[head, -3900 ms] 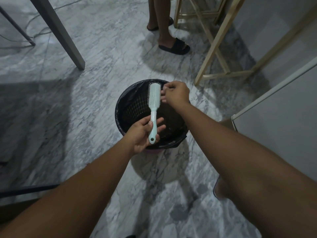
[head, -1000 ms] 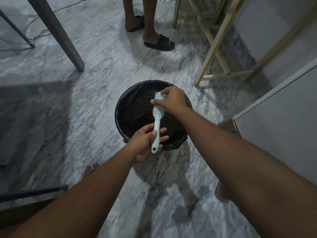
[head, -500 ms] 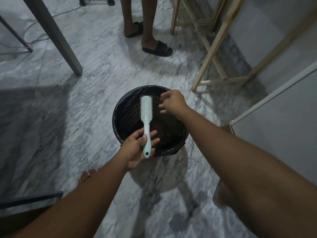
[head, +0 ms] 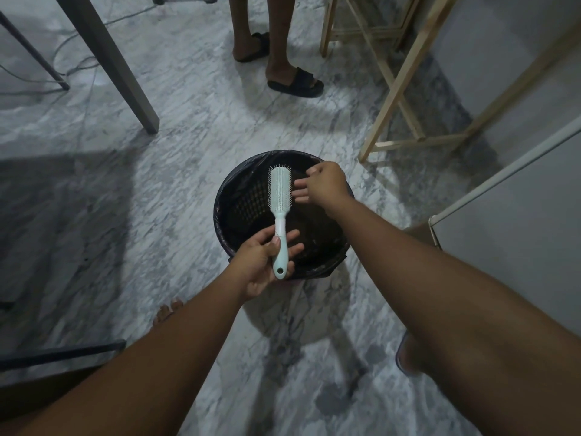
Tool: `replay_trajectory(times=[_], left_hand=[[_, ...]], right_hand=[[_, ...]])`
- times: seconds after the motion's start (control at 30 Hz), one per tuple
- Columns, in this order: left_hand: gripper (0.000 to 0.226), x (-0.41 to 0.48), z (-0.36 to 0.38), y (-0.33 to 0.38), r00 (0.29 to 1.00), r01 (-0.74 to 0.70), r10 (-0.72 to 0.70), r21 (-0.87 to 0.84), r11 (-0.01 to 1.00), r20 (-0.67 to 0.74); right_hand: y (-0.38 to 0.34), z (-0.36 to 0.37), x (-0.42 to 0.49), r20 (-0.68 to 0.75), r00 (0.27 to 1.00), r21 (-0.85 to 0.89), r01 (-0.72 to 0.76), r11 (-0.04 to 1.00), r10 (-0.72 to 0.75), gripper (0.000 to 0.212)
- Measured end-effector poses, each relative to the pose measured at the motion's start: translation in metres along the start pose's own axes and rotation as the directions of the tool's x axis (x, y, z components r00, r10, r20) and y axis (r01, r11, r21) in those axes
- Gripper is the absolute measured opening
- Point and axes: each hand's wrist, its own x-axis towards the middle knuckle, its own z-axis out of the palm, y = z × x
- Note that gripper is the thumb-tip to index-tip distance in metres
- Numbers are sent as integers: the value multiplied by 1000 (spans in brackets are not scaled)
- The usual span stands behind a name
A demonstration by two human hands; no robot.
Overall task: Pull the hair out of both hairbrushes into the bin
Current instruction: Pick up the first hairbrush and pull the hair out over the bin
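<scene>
A pale mint hairbrush [head: 279,199] is held upright over a round black-lined bin [head: 229,190], bristle head pointing away from me. My left hand [head: 264,262] grips its handle near the bottom end. My right hand [head: 323,184] hovers just right of the bristle head, over the bin, fingers loosely spread and apart from the brush. Whether any hair is between those fingers is too dark to tell. Only one hairbrush is in view.
Another person's legs in black sandals [head: 295,81] stand beyond the bin. A grey table leg [head: 122,77] slants at the upper left, a wooden frame [head: 396,89] at the upper right, a white panel edge [head: 503,177] to the right. The floor is marble.
My right hand came off the bristle head, which it covered a second ago, and now hangs beside it. The brush turned its bristles toward me. The other person stepped slightly.
</scene>
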Motion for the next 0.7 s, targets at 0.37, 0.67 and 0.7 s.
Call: replay_trajectory(times=[0.37, 0.67, 0.7], left_hand=[[35, -1, 4, 3, 1000, -5, 5, -16, 1000, 9], [35, -1, -2, 1, 1000, 3, -4, 30, 1000, 5], [35, -1, -2, 0, 1000, 6, -7, 42, 999, 11]], right_hand=[[12, 1, -2, 70, 991, -111, 119, 987, -112, 24], [7, -9, 1, -100, 974, -246, 172, 954, -201, 51], [8, -8, 1, -72, 971, -261, 204, 944, -229, 50]])
